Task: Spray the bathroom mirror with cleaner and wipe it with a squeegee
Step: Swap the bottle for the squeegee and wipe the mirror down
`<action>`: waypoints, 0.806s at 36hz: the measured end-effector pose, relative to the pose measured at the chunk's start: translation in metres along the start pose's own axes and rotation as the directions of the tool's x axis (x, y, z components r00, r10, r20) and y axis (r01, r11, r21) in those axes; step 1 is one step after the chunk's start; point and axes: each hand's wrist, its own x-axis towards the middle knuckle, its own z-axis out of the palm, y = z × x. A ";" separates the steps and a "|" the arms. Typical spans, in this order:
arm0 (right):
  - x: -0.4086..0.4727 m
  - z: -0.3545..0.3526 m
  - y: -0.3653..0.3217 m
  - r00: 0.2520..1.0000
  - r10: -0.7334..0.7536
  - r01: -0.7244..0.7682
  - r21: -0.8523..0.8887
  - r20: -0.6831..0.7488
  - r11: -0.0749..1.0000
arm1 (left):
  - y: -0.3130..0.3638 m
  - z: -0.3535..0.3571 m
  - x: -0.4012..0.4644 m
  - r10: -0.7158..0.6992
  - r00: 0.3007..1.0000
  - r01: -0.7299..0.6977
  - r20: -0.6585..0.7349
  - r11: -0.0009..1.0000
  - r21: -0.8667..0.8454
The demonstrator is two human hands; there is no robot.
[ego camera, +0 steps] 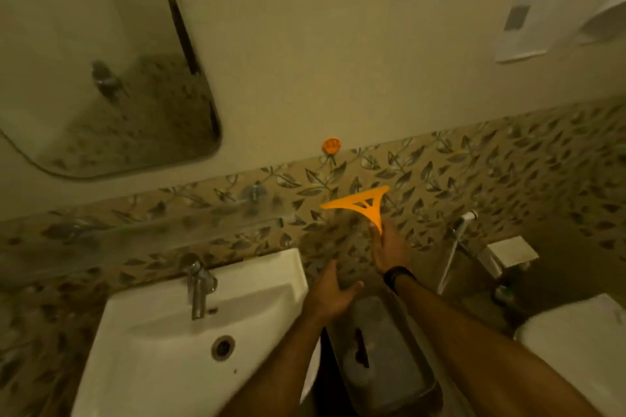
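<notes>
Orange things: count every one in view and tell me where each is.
2. The squeegee is held by its handle in the right hand, in front of the leaf-patterned tiles. A small orange hook sits on the wall above it. Others may be hidden.

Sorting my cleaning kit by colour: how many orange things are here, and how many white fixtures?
Orange: 2, the squeegee gripped by the right hand, and the wall hook.
White: 2, the sink and the toilet.
Total: 4
</notes>
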 end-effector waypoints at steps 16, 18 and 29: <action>-0.046 0.045 -0.270 0.870 -0.302 0.390 0.171 -0.390 0.905 | 0.076 -0.245 -0.110 0.214 0.967 -0.204 -0.139 0.975 0.082; -0.057 0.062 -0.298 0.849 -0.330 0.437 0.197 -0.412 0.878 | 0.074 -0.271 -0.115 0.198 0.964 -0.193 -0.176 0.980 0.045; -0.080 0.121 -0.450 0.802 -0.452 0.564 0.248 -0.390 0.787 | 0.064 -0.402 -0.107 0.286 0.903 -0.254 -0.320 0.957 0.139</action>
